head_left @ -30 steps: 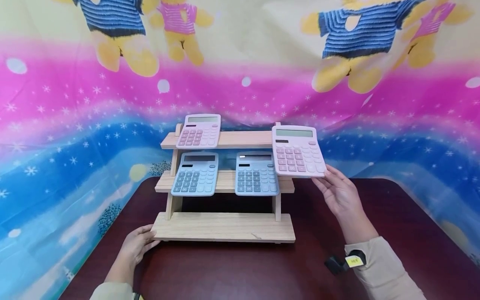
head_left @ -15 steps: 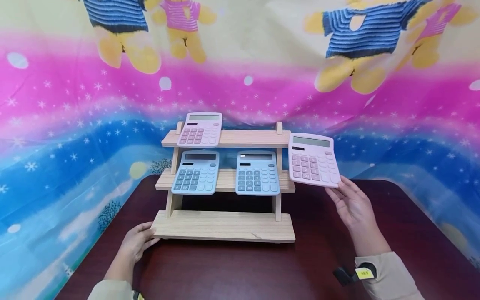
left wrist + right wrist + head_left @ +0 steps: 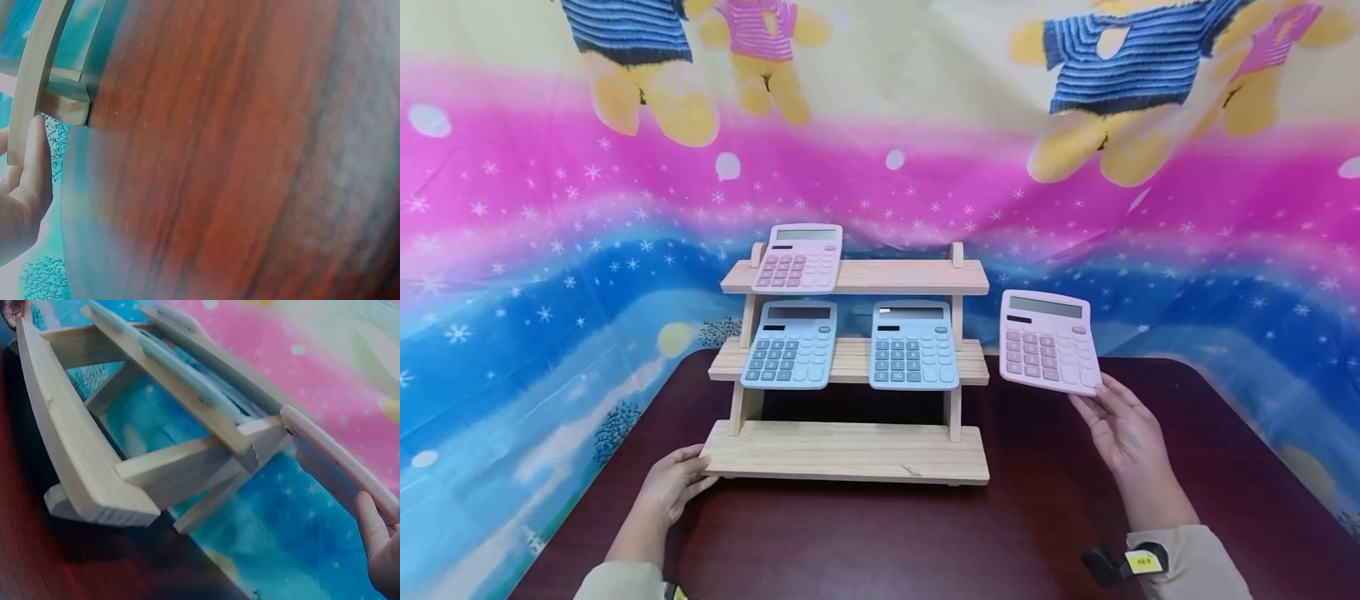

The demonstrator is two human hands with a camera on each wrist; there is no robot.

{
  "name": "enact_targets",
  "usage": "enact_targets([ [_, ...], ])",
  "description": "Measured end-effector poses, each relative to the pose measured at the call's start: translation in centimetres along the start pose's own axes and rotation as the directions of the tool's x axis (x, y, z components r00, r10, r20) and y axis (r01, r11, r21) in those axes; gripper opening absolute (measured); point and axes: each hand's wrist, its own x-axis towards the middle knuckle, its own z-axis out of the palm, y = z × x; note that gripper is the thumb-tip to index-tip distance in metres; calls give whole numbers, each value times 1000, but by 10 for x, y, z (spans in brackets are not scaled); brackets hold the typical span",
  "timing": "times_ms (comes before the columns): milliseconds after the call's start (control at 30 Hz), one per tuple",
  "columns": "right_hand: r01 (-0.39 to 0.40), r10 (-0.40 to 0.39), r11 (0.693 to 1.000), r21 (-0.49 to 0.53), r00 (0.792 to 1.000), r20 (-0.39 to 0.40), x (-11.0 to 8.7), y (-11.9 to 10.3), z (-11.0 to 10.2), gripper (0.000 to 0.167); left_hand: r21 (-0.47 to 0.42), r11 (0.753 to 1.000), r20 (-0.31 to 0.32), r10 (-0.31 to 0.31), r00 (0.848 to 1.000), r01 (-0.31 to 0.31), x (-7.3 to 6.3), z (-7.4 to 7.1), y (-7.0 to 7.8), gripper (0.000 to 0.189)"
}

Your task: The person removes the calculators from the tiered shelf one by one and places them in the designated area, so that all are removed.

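Here, right fingers pinch one pink calculator at its lower-right corner.

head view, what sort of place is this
Probably a makeshift indoor tabletop set-up, perhaps for display or filming: a snowflake-printed backdrop stretches behind a dark red table, where a tiered wooden stand holds three calculators.

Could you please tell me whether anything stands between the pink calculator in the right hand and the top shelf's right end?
Nothing visible does: in the head view, only backdrop shows between the pink calculator and that end of the top shelf; the nearest blue calculator rests on the middle shelf.
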Motion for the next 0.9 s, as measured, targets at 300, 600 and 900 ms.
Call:
enact_targets([
  [300,-11,9,999,-33,998,-63,-18,3,1,42,-31,1000,4,1,1000,-1,1,-1,0,61],
  [600,-50,43,997,-51,991,-128,-35,12,17,33,-20,1000,5,3,1000,-3,1,-1,1,60],
  [900,-127,121,992,-15,969,-213,-67,10,94,19,-46,999,18,-3,1000,3,1,-1,0,61],
])
